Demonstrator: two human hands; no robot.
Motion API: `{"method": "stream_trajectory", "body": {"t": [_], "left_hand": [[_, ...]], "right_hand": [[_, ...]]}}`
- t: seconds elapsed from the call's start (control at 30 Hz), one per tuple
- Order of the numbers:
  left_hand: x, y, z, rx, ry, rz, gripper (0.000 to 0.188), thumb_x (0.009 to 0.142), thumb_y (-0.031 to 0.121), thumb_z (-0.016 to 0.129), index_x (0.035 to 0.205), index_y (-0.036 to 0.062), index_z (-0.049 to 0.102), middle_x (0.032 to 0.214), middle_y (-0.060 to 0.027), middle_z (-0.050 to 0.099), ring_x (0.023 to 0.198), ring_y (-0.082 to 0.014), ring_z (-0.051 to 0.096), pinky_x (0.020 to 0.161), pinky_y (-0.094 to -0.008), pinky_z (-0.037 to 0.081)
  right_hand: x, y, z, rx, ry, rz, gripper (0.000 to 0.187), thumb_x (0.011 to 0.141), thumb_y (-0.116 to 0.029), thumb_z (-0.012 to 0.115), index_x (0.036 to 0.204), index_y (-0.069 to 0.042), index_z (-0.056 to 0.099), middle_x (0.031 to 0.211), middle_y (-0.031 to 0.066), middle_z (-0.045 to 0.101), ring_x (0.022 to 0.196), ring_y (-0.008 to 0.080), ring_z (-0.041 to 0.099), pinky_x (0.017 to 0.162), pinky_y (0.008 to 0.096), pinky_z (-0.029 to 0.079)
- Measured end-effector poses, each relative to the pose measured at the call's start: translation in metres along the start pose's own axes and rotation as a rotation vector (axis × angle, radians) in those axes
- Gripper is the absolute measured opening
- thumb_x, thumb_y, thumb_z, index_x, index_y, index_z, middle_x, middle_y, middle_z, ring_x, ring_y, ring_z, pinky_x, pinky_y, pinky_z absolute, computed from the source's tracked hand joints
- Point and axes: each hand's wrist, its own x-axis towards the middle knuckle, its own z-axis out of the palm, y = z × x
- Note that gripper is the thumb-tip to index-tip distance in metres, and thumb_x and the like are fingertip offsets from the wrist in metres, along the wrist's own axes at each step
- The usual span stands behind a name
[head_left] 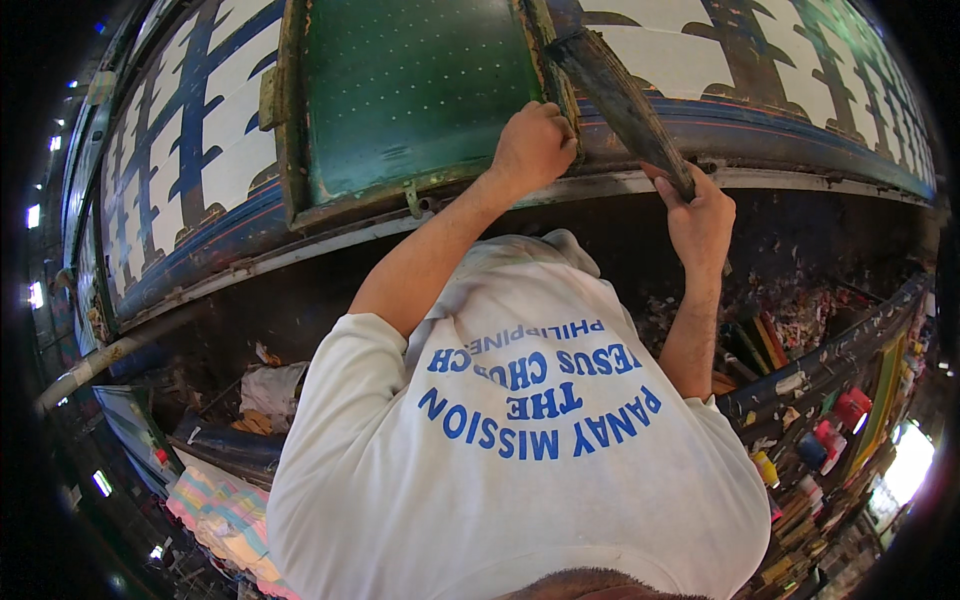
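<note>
The painted panel [200,150], white with dark blue shapes, curves across the top, and a green hatch [410,90] sits framed in it. My left hand [533,148] is closed in a fist at the hatch's lower right corner, against its frame. My right hand [700,222] has its grip closed around the lower end of a dark flat bar [615,95], which slants up to the left across the panel.

striped cloth [215,505] lower left, crumpled paper [270,385], small paint jars [825,435] at right
</note>
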Motion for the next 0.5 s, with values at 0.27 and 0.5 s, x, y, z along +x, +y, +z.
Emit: {"method": "stream_trajectory", "body": {"t": [0.27,0.5], "left_hand": [[-0.019,-0.016,-0.004,-0.093,0.027,-0.104,0.021,0.099,0.02,0.071,0.103,0.0029,0.083,0.102,-0.0152,0.069,0.109,-0.0359,0.062,0.1,-0.0485,0.05],[-0.003,-0.007,-0.006,-0.196,-0.142,-0.191,0.02,0.097,0.023,0.075,0.103,0.0061,0.084,0.099,-0.015,0.07,0.105,-0.0373,0.063,0.097,-0.0494,0.051]], "right_hand": [[0.005,0.002,-0.003,-0.02,-0.002,0.024,0.028,0.095,-0.02,0.082,0.122,-0.014,0.081,0.097,0.0118,0.083,0.084,0.0244,0.08,0.074,0.0344,0.058],[0.008,-0.005,-0.001,-0.014,-0.04,0.051,0.026,0.095,-0.018,0.082,0.121,-0.016,0.083,0.097,0.0092,0.083,0.084,0.021,0.08,0.074,0.0341,0.058]]}}
